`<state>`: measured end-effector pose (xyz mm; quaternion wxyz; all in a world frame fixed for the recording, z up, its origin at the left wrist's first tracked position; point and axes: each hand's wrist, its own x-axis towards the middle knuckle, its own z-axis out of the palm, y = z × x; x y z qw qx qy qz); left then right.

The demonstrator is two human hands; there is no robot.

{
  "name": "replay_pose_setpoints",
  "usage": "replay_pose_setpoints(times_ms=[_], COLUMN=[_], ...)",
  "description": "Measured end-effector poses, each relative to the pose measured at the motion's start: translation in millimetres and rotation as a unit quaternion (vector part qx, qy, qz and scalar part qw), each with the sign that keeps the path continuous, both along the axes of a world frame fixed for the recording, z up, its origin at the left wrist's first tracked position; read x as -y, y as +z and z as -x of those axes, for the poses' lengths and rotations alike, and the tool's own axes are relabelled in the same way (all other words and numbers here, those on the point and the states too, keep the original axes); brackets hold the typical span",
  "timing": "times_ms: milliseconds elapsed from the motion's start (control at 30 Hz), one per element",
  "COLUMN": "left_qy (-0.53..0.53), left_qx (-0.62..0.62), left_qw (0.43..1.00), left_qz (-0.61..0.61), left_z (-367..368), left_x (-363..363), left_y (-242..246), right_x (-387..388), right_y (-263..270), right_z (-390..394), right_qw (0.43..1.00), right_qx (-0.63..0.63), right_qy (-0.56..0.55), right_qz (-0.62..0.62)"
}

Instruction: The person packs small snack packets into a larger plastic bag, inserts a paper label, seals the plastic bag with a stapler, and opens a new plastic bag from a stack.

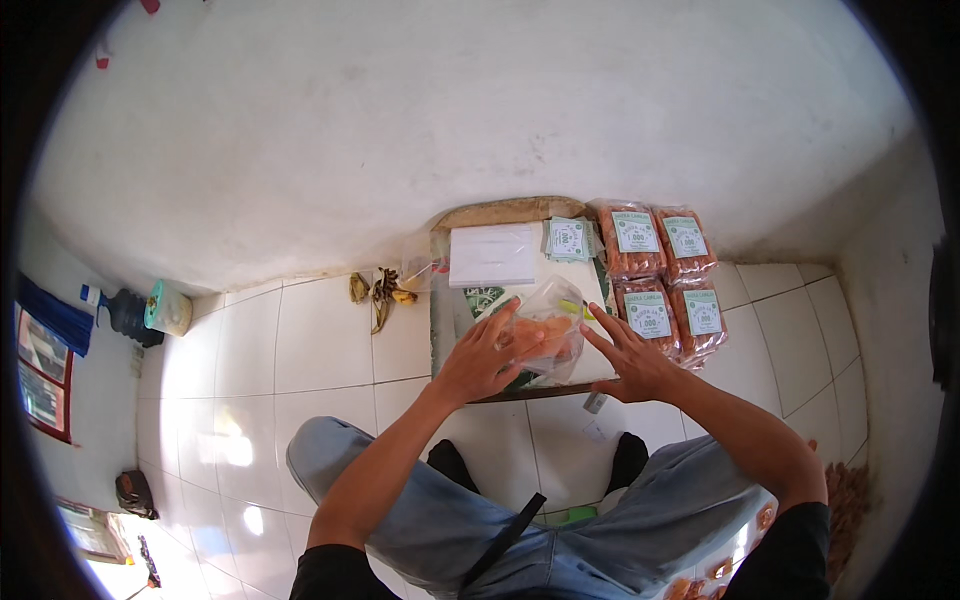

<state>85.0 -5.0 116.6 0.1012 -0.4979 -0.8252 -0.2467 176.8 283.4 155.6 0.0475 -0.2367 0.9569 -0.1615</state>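
Note:
On the low table [592,367] before me lies a clear plastic bag [551,300] with orange-brown snack pieces [544,337] inside. My left hand [484,356] touches the bag's left side, fingers spread. Over its right edge, my right hand [634,360] has its fingers apart; whether they touch the plastic is unclear. A yellow-green tool or pen [576,308] lies partly behind the bag. Behind are a stack of white paper [492,255] and a pile of printed labels [568,239]. To the right stand several filled, labelled snack packs [632,240].
A bunch of bananas [386,292] lies on the tiled floor to the left, near the wall. Farther left are a blue water jug [131,316] and a lidded tub [171,309]. A small box [595,403] is by the table's front edge. More snack bags [686,589] lie at lower right.

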Motion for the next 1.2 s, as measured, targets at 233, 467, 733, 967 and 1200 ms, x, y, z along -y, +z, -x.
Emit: replay_pose_setpoints(times_ms=[233,467,733,967,1200], left_qy=[-0.018,0.004,0.011,0.026,0.044], left_qx=[0.012,0.044,0.147,0.172,0.312], left_qw=[1.0,0.999,0.984,0.97,0.927], left_qz=[-0.001,-0.012,-0.103,-0.167,-0.204], left_z=[2,1,1,-3,-11], left_x=[-1,-4,-11,-17,-17], left_y=[3,7,7,11,2], right_x=[10,16,28,31,38], right_y=[3,14,4,-13,-15], right_z=[8,19,39,47,43], right_qw=[1.0,0.993,0.969,0.956,0.948], right_qx=[-0.026,-0.053,-0.119,-0.099,-0.003], right_qy=[0.015,0.03,0.032,-0.035,-0.104], right_qz=[0.006,0.099,0.215,0.275,0.302])
